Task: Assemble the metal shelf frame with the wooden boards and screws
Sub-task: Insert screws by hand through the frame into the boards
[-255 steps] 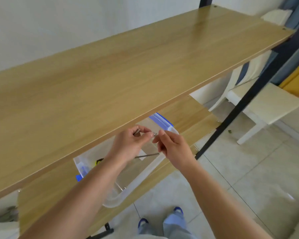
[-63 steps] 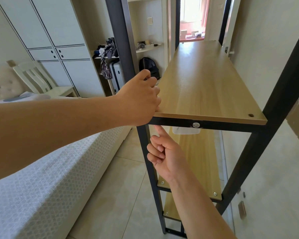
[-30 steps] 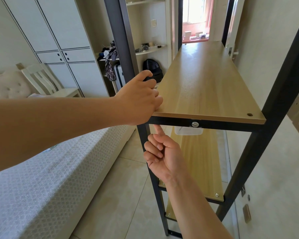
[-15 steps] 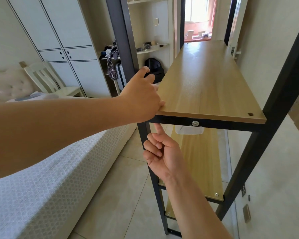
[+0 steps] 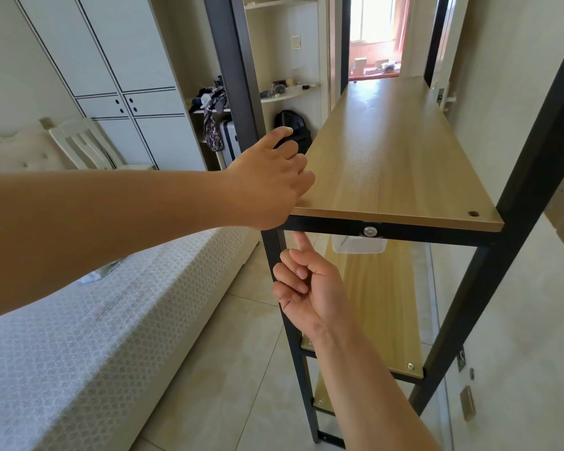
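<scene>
The black metal shelf frame [image 5: 532,164] stands in front of me. Its upper wooden board [image 5: 388,157] lies on a crossbar [image 5: 430,236] that carries a silver bolt [image 5: 370,231]. An open screw hole [image 5: 473,213] shows at the board's near right corner. My left hand [image 5: 271,180] covers the near left corner, fingers curled over it; what lies under them is hidden. Below that corner, my right hand [image 5: 310,288] points its index finger up against the crossbar's underside, with the other fingers curled. A lower board [image 5: 381,304] sits beneath.
A clear plastic box [image 5: 358,248] rests on the lower board. A bed [image 5: 95,320] runs close along the frame's left side. A white chair [image 5: 79,144] and wardrobe [image 5: 111,60] stand beyond it. The wall [image 5: 518,320] is tight on the right.
My left hand's fingers have spread and lifted slightly over the board's corner. My right index finger stays under the crossbar. Earlier, both hands handled a small screw near the plastic box.
</scene>
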